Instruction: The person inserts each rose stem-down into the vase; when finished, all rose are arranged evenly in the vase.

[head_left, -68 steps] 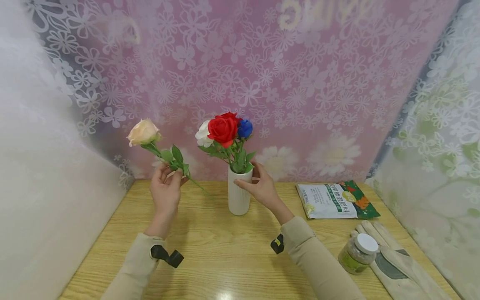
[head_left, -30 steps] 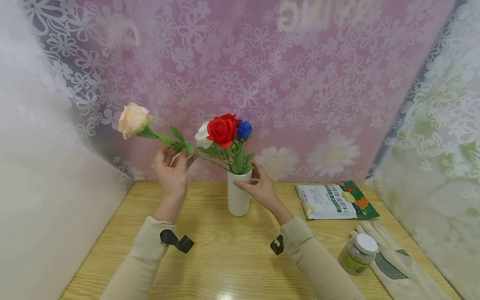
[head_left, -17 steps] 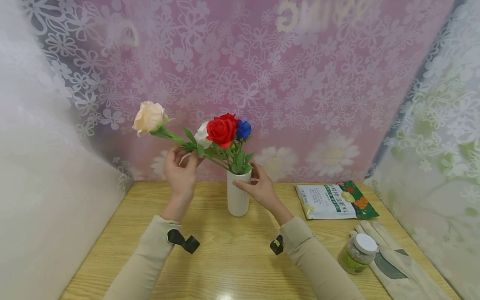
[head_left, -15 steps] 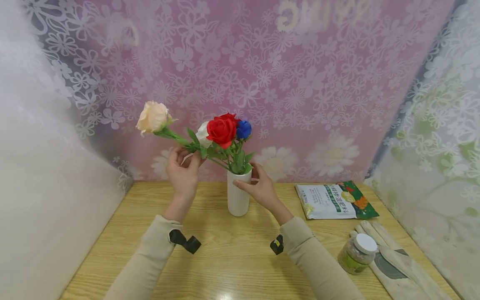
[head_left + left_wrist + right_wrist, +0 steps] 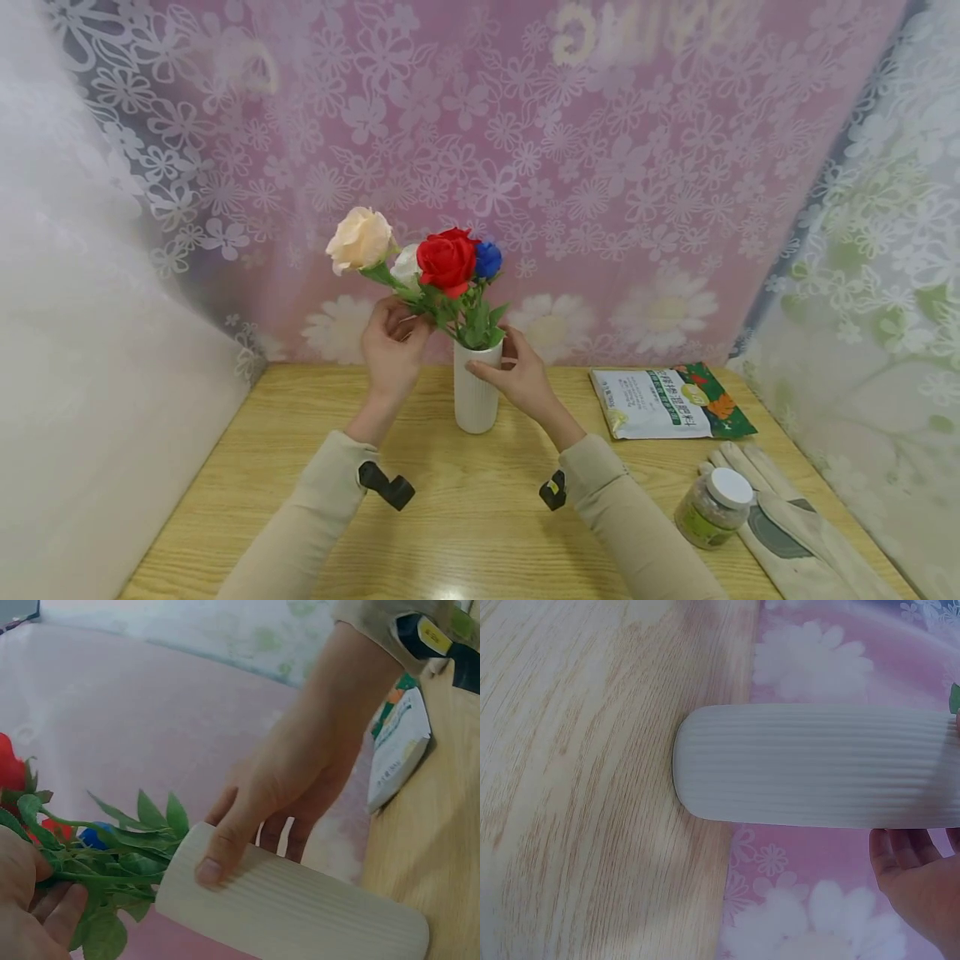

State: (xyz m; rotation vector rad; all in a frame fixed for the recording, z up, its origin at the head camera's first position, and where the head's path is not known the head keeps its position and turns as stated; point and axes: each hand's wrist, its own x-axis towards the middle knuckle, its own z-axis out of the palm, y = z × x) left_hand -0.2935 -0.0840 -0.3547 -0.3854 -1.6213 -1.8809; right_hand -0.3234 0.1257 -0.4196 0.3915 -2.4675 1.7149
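A white ribbed vase (image 5: pixel 476 396) stands upright on the wooden table, holding a red rose (image 5: pixel 447 262), a white rose (image 5: pixel 407 268) and a blue rose (image 5: pixel 488 260). My right hand (image 5: pixel 522 375) grips the vase near its rim, thumb on the front and fingers round the far side. Left of the vase, my left hand (image 5: pixel 395 346) pinches the leafy stem of a peach rose (image 5: pixel 362 241), whose bloom leans up and to the left. In the left wrist view a green stem (image 5: pixel 112 880) runs from the left fingers to the vase mouth; its lower end is hidden.
At the back right lies a white and green packet (image 5: pixel 672 402) with printed lettering. Nearer, a clear jar (image 5: pixel 712 508) with a white lid stands beside a pair of pale work gloves (image 5: pixel 795 525). A floral cloth (image 5: pixel 480 150) hangs behind the table (image 5: pixel 465 533).
My left hand has raised the peach rose and carried it rightward, bringing its stem to the vase mouth and its bloom beside the white rose. My right hand stays on the vase.
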